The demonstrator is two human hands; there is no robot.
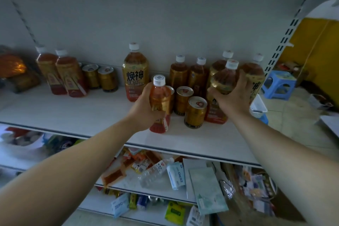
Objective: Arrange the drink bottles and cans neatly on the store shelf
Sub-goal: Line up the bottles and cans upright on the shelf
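Shelf (73, 112) mid-sort: left hand (145, 104) grips small bottle (160, 97), right hand (233, 95) grips large bottle (223, 79); next, likely align both into rows.

shop: stocked slotted shelf (91, 113)

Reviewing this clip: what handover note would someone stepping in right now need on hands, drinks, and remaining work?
Left hand grips a small bottle at the shelf front.
Right hand grips a large bottle in the right cluster.
Back left: two bottles beside two cans, in a row.
Mid-shelf: one tall bottle alone.
Done: the left group looks tidy.
Left: the right cluster, bottles behind and three cans in front, is bunched; place both held bottles, then line it up.
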